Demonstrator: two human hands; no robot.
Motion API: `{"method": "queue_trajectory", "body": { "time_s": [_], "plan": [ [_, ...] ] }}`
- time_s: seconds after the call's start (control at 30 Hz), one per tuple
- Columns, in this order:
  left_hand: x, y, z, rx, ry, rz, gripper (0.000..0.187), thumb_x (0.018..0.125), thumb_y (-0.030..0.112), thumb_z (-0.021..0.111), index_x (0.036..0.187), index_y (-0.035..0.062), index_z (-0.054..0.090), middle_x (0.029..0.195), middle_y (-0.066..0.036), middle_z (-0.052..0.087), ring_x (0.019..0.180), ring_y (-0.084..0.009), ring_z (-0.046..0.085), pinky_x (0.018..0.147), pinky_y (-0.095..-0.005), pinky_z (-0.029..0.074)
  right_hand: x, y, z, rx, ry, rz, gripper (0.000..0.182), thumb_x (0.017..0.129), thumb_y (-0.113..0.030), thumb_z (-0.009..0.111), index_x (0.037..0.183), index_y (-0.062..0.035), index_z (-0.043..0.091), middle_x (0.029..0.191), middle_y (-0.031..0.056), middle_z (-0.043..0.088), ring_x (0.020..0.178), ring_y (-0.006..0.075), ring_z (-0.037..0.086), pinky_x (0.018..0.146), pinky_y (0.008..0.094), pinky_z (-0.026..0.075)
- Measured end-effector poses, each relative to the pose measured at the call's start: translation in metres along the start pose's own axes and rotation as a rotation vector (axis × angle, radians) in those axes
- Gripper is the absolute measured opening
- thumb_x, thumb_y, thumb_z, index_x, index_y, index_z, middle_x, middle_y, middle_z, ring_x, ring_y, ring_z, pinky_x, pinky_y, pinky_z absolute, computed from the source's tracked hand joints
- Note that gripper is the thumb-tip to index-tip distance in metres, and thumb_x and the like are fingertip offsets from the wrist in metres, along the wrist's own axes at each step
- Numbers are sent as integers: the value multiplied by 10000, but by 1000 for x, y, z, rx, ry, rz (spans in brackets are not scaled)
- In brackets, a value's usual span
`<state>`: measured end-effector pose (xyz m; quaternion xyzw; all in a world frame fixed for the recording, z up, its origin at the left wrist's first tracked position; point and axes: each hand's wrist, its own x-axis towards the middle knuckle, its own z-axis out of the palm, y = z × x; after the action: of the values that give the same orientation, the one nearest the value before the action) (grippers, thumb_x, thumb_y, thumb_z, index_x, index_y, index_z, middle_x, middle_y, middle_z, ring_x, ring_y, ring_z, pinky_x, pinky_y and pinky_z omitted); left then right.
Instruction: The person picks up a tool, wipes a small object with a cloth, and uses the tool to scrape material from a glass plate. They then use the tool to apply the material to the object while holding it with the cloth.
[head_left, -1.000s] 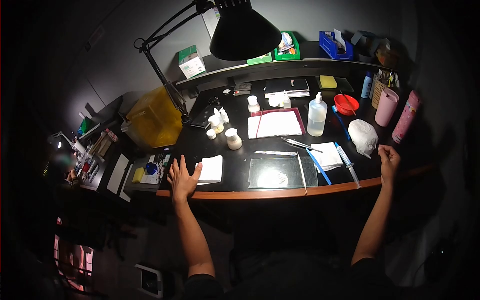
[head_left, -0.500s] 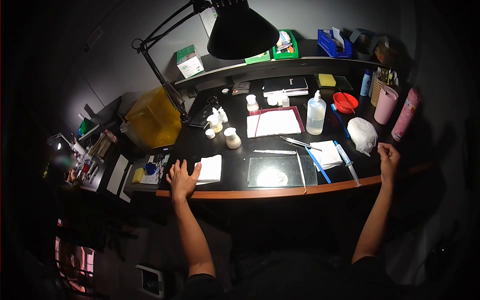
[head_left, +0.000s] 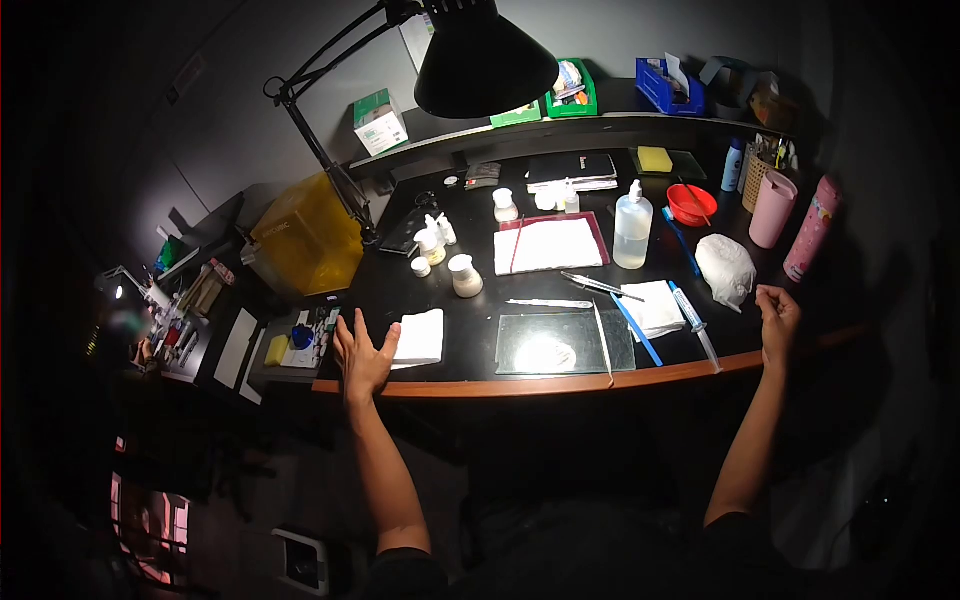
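The left hand (head_left: 362, 360) lay spread and empty on the bench (head_left: 440, 385), a white cloth (head_left: 421, 338) just right of it. The right hand (head_left: 776, 318) was curled, holding nothing, near a syringe (head_left: 692, 322); beyond stood a clear bottle (head_left: 632, 228) of liquid.

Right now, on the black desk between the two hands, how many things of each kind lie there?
Folded white cloths: 2, one by the left hand, one under the blue tool
Glass plate: 1
Syringe: 1
Clear squeeze bottle: 1
White bag: 1
Total: 6
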<state>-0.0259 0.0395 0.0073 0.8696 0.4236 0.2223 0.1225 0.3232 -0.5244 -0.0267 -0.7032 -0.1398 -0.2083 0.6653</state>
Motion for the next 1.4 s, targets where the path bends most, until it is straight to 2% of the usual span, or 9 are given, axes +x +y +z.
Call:
{"method": "queue_trajectory", "body": {
  "time_s": [0.13,0.37,0.43,0.47,0.63,0.93,0.97,1.27,1.4],
  "plan": [
    [0,3,-5,12,-50,-19,975,895,714,537,1566,42,316,1605,-254,277,1503,-385,221,1221,-543,143,1,1,1,1,5,10,93,944,-81,678,991,-23,734,787,-52,598,668,13,461,592,185,334],
    [-1,6,-9,63,-114,0,863,918,684,523,1482,32,474,1577,-237,347,1493,-363,249,1216,-545,157,1,1,0,14,-5,-2,92,946,-80,678,992,-23,733,783,-55,594,668,11,463,591,183,327],
    [1,4,-7,34,-98,1,872,895,692,553,1462,31,505,1578,-235,346,1493,-361,249,1216,-545,160,1,-4,0,8,-4,15,88,932,-63,688,977,-2,733,804,-31,637,727,36,536,675,199,404],
    [0,4,-8,64,-101,15,887,880,698,568,1463,33,503,1577,-233,347,1492,-360,250,1216,-544,160,0,-6,-1,3,-1,26,86,926,-54,693,969,8,733,815,-19,658,756,48,572,717,207,443],
    [-2,6,-10,111,-107,32,950,812,715,642,1465,39,503,1574,-227,354,1488,-353,258,1217,-540,161,-1,-6,0,12,-3,40,88,929,-55,690,969,12,730,812,-22,652,754,45,568,714,203,440],
    [-3,6,-6,0,-3,-17,943,888,684,575,1559,64,342,1584,-283,283,1512,-409,166,1216,-547,153,-1,-6,-2,9,-3,45,86,929,-52,689,970,13,728,818,-23,651,752,43,567,717,199,440],
    [-3,5,-5,15,0,-17,960,891,692,564,1575,71,304,1578,-266,307,1504,-395,198,1214,-542,162,-1,-6,-2,11,-4,44,86,929,-51,689,971,13,728,818,-23,652,752,44,567,717,200,441],
    [-3,8,-10,61,-105,17,888,854,684,616,1463,46,505,1571,-234,347,1482,-361,260,1216,-530,163,0,-5,-2,-11,-3,49,95,932,-63,688,979,8,731,837,-17,660,777,53,579,733,208,449],
    [-5,12,-11,158,-115,38,925,827,693,641,1473,49,489,1580,-246,323,1493,-369,228,1216,-542,153,1,-5,-1,-12,-4,46,92,934,-59,686,979,8,731,840,-14,664,782,54,584,737,208,452]
  ]
}}
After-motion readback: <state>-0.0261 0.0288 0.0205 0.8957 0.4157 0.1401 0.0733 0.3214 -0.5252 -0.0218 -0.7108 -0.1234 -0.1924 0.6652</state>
